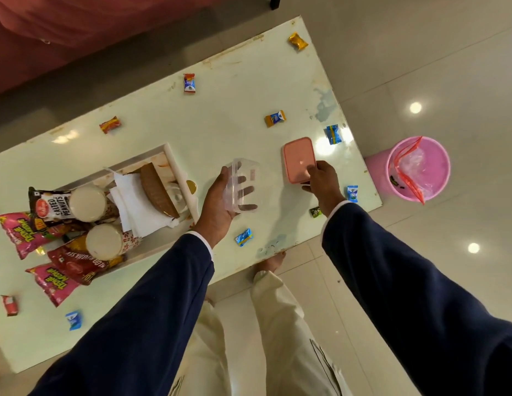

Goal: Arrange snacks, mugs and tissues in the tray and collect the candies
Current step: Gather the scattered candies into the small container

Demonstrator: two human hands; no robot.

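Left hand [217, 204]: palm up, fingers wrapped round clear tub [243, 185], held just above table [220, 130], forearm in navy sleeve [152, 304].
Right hand [323, 178]: palm down, fingertips gripping near edge of pink lid [299, 159], lid flat on table.
Tray [175, 167]: left of left hand, holds tissues [135, 201], two mugs [87, 203], snack packs [50, 207].
Candies: scattered; blue one [243, 237] just below left hand, another [352, 193] beside right wrist, orange one [274, 118] beyond both hands.
Room: pale glossy tile floor, pink bin [414, 170] right of right hand, off table.
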